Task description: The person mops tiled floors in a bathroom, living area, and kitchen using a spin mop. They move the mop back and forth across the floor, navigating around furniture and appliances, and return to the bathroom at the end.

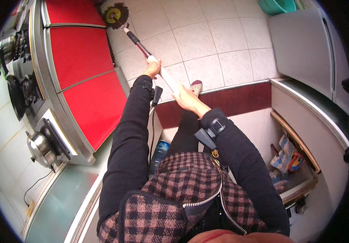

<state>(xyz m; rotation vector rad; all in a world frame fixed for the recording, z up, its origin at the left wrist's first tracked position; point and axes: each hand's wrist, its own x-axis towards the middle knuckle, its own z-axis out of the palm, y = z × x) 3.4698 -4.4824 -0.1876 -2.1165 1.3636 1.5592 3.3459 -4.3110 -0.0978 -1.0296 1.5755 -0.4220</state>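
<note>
A long-handled mop (168,79) with a white and dark red pole runs from the middle of the view up to the left. Its dark, round, fringed head (115,15) with a yellow-green centre lies on the tiled floor beside the red cabinets. My left hand (153,67) is closed around the pole, farther along towards the mop head. Nearer my body, my right hand (185,97) grips the white end section of the pole. Both forearms wear dark straps with grey devices over black sleeves.
Red cabinets (80,54) with a steel counter line the left, bearing a lidded steel pot (41,148) and pans. A grey appliance (302,51) stands right, near a teal basin (276,6). A dark red threshold (241,98) crosses the floor. A large plastic bottle (160,153) stands beside my legs.
</note>
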